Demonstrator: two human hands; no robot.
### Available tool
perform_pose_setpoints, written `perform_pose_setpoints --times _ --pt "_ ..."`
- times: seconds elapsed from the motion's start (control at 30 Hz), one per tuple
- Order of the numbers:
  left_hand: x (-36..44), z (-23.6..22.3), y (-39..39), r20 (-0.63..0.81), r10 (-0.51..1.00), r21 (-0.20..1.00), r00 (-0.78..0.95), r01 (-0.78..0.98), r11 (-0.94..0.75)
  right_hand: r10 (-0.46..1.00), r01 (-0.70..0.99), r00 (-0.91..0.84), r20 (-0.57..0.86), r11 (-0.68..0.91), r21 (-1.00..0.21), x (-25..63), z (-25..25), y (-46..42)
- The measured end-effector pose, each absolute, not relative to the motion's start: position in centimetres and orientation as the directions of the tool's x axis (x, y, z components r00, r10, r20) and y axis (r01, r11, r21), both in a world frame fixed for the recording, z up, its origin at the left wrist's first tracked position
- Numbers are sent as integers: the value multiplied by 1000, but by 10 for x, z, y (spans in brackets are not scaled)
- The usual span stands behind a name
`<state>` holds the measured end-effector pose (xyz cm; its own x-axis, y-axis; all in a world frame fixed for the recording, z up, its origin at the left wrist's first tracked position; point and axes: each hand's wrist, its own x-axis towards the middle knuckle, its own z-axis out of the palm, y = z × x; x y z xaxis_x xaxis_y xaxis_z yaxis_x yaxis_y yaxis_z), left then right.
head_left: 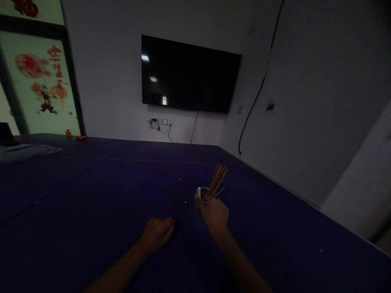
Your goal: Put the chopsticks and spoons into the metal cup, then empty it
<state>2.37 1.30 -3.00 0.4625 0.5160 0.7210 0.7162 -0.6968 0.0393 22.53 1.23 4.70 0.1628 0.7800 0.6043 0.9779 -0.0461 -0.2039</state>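
Now, starting at the left, the risk looks low: the left hand (157, 234) is near enough to the cup (198, 211) that a careless sideways swing could knock it. That hand is curled nearly closed, low over the purple surface (122, 195), with nothing visible in it, though its palm is hidden.

Across to the cup, standing upright on the surface just beyond and to the right, and here's the bigger worry: an uneven pull on the rim might tip it, because those tall sticks (217, 179) lean right and well above the edge. A white piece (198, 191) shows at the left of the mouth, and it could get caught along with the rim.

And over to the right hand (216, 213), partly closed, thumb and fingers at the cup's near rim. Whether it pinches the rim, the white piece or something inside, I can't tell. The sticks rise just beyond its knuckles; a brush from them could scatter the bunch.
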Motion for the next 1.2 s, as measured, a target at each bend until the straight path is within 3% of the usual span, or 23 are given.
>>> perform_pose_setpoints --times 0.2,0.37,0.53,0.7,0.93,1.03,1.2 --pt "20 -27 18 734 537 107 416 710 -696 710 980 163 685 -36 -196 221 39 13" --pt "24 -27 22 722 579 191 380 695 -694 426 941 132 895 229 -248 224 19 13" --pt "28 -27 22 709 618 268 339 682 -681 252 877 351 902 249 -411 226 6 18" --pt "34 -28 18 701 635 316 324 657 -684 387 700 560 732 252 -668 229 -5 32" --pt "40 -31 18 685 667 389 294 626 -676 665 450 540 515 289 -845 228 -23 44" --pt "41 -33 19 683 675 406 280 622 -669 658 431 554 509 297 -852 233 -20 46" --pt "42 -31 18 661 698 429 276 624 -653 521 513 649 555 240 -824 264 -9 55"
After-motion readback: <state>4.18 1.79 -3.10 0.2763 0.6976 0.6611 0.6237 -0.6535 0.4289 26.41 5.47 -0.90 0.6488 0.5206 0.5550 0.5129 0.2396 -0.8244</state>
